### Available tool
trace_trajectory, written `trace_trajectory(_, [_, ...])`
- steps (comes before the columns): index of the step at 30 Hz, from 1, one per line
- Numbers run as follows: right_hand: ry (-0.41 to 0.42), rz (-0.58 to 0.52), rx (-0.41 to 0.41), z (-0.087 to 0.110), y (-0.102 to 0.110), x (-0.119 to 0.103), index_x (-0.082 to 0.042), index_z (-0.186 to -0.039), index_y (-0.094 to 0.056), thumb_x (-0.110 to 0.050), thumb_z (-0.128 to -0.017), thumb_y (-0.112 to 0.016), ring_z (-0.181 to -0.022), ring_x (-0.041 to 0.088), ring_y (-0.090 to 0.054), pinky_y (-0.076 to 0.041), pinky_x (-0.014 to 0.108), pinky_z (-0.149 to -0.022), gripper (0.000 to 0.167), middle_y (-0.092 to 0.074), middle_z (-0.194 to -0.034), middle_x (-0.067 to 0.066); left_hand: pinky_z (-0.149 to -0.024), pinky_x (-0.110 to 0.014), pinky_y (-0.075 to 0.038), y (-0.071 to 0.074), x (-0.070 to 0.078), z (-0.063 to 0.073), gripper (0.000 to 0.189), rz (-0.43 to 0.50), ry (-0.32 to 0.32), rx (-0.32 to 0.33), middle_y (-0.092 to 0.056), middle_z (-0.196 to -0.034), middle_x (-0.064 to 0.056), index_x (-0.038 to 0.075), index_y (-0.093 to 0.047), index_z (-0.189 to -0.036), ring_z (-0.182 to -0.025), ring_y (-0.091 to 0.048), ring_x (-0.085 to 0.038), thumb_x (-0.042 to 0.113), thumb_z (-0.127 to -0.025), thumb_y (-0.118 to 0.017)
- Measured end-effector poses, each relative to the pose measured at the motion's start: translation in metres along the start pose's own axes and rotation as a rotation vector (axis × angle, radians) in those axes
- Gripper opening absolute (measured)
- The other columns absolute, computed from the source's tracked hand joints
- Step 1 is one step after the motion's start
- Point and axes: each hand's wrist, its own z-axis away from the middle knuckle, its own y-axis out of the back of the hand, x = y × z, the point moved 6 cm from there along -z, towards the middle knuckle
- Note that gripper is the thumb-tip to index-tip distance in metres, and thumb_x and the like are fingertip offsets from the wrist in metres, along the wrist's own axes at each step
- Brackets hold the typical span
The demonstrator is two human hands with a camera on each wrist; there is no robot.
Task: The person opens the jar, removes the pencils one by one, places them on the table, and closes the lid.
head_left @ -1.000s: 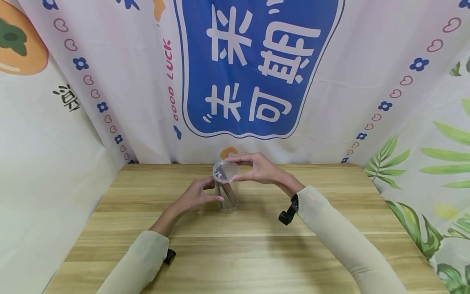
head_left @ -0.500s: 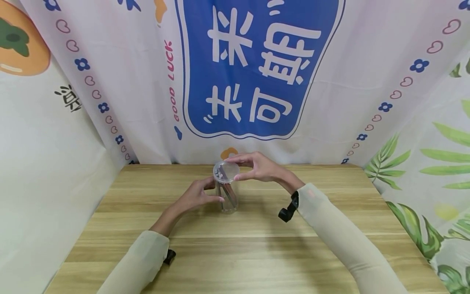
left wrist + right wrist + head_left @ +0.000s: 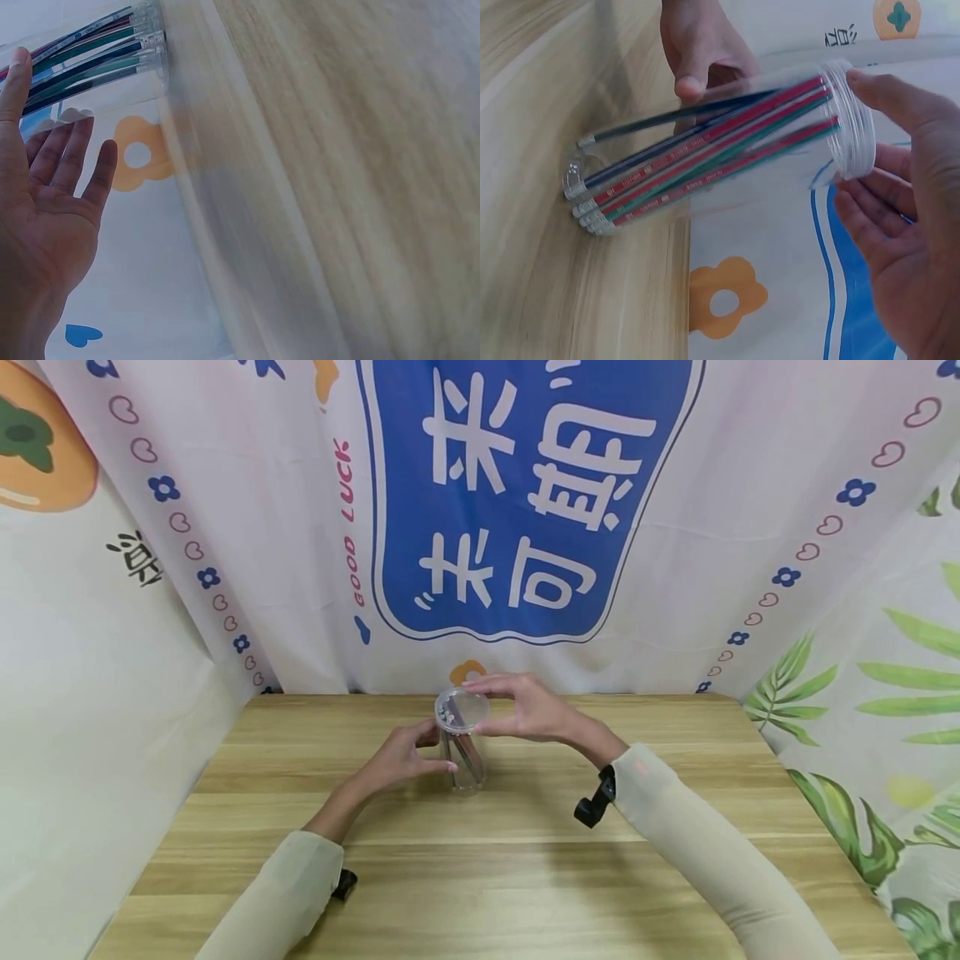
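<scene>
A clear plastic jar (image 3: 470, 782) stands upright on the wooden table, towards its back edge. Several red, green and dark pencils (image 3: 705, 139) lean inside it, with their metal-banded ends at the bottom. My left hand (image 3: 401, 757) holds the jar's body from the left, thumb at the front. At the top, the thumb and fingers of my right hand (image 3: 528, 708) grip the rim of the clear screw lid (image 3: 471, 703) from the right. The lid sits on the jar's mouth. In the left wrist view, the fingertips of the left hand (image 3: 56, 202) are partly behind the jar.
The wooden table (image 3: 480, 885) extends towards me and to both sides. A white printed cloth (image 3: 300, 568) with a blue panel hangs right behind the table's back edge. Further cloths hang at the left and right.
My right hand and wrist have dipped and turned slightly, with the fingers still at the lid. The left hand and the jar have stayed in place.
</scene>
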Motion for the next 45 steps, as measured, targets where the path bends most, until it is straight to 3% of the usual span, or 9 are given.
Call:
trace_trajectory(9, [-0.009, 0.098, 0.08, -0.003, -0.004, -0.007, -0.01, -0.132, -0.074, -0.029, -0.079, -0.096, -0.133, 0.027, -0.065, -0.059, 0.042, -0.104, 0.06, -0.07, -0.139, 0.01, -0.108, -0.049, -0.056, 0.001, 0.002, -0.001, 0.077, -0.011, 0.004, -0.002, -0.064, -0.145, -0.017, 0.001, -0.055, -0.151, -0.126, -0.068, -0.036, 0.02, -0.086, -0.091])
trace_trajectory(19, [0.002, 0.041, 0.081, -0.004, -0.002, -0.005, -0.01, -0.13, -0.075, -0.027, -0.079, -0.097, -0.134, 0.027, -0.063, -0.056, 0.045, -0.108, 0.058, -0.071, -0.137, 0.009, -0.11, -0.052, -0.054, 0.002, 0.001, -0.002, 0.077, 0.022, -0.016, -0.006, -0.063, -0.147, -0.018, 0.002, -0.053, -0.152, -0.129, -0.065, -0.037, 0.02, -0.087, -0.09])
trace_trajectory(29, [0.019, -0.063, -0.022, -0.007, -0.002, 0.004, -0.01, -0.137, -0.071, -0.02, -0.083, -0.092, -0.144, 0.031, -0.054, -0.049, 0.048, -0.116, 0.059, -0.066, -0.145, 0.011, -0.112, -0.051, -0.053, 0.002, 0.003, -0.002, 0.077, 0.033, -0.021, -0.02, -0.061, -0.149, -0.017, 0.002, -0.053, -0.152, -0.131, -0.065, -0.035, 0.018, -0.086, -0.09])
trace_trajectory(37, [0.014, -0.221, -0.118, -0.011, -0.005, 0.011, -0.004, -0.142, -0.066, -0.008, -0.086, -0.087, -0.144, 0.032, -0.053, -0.045, 0.043, -0.12, 0.06, -0.058, -0.154, 0.015, -0.111, -0.052, -0.053, 0.001, 0.002, -0.001, 0.078, 0.043, -0.032, -0.016, -0.061, -0.149, -0.017, 0.001, -0.053, -0.152, -0.131, -0.064, -0.036, 0.017, -0.086, -0.09])
trace_trajectory(45, [0.007, -0.286, -0.136, -0.011, -0.008, 0.013, -0.004, -0.144, -0.064, -0.008, -0.089, -0.083, -0.147, 0.03, -0.05, -0.039, 0.039, -0.124, 0.058, -0.055, -0.157, 0.012, -0.111, -0.051, -0.053, 0.001, 0.001, 0.0, 0.079, 0.04, -0.018, -0.019, -0.061, -0.15, -0.016, 0.002, -0.052, -0.153, -0.132, -0.064, -0.035, 0.019, -0.087, -0.09])
